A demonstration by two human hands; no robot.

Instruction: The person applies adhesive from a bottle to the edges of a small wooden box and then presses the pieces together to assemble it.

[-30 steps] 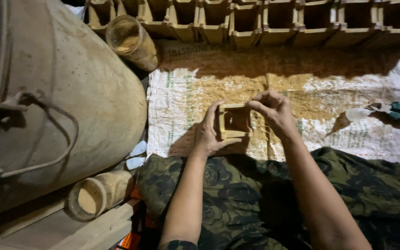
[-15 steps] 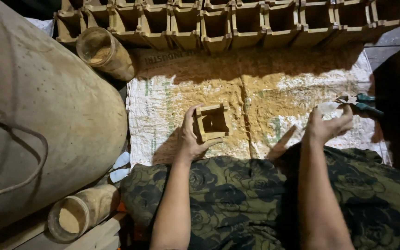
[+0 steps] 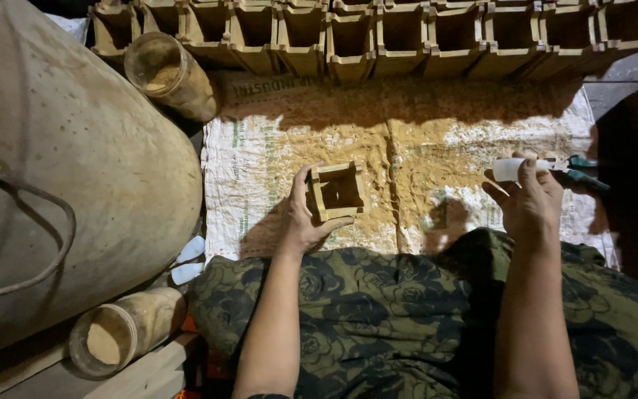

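Head view: the left hand (image 3: 306, 214) sits a little left of centre, at about 9 o'clock from the middle of the woven sack (image 3: 275, 185) spread on the floor. Its thumb lies along the near side and its fingers wrap the left wall of a small open wooden box (image 3: 337, 191), so the hand is clamped on the box. The box rests on the sawdust-covered sack, tilted slightly, its open mouth facing up.

At 3 o'clock from the box, well apart from it, the right hand (image 3: 532, 203) is raised over the sack with its back toward the camera. Its fingers are curled around a small white tube (image 3: 512, 169), which pokes out to the left of the fingertips; the hand is closed on the tube. Just beside the tube, at 3 o'clock, lies a green-handled tool (image 3: 581, 174) at the sack's right edge.

At 12 o'clock a row of wooden boxes (image 3: 407, 37) of the same kind lines the far edge of the sack. At 10 o'clock a dusty jar (image 3: 167, 74) lies on its side against a large dusty rounded vessel (image 3: 75, 170) that fills the left. At 7 o'clock a second jar (image 3: 119, 336) lies on its side on wooden planks (image 3: 149, 373). The person's dark flowered clothing (image 3: 385, 310) covers the lap at 6 o'clock.
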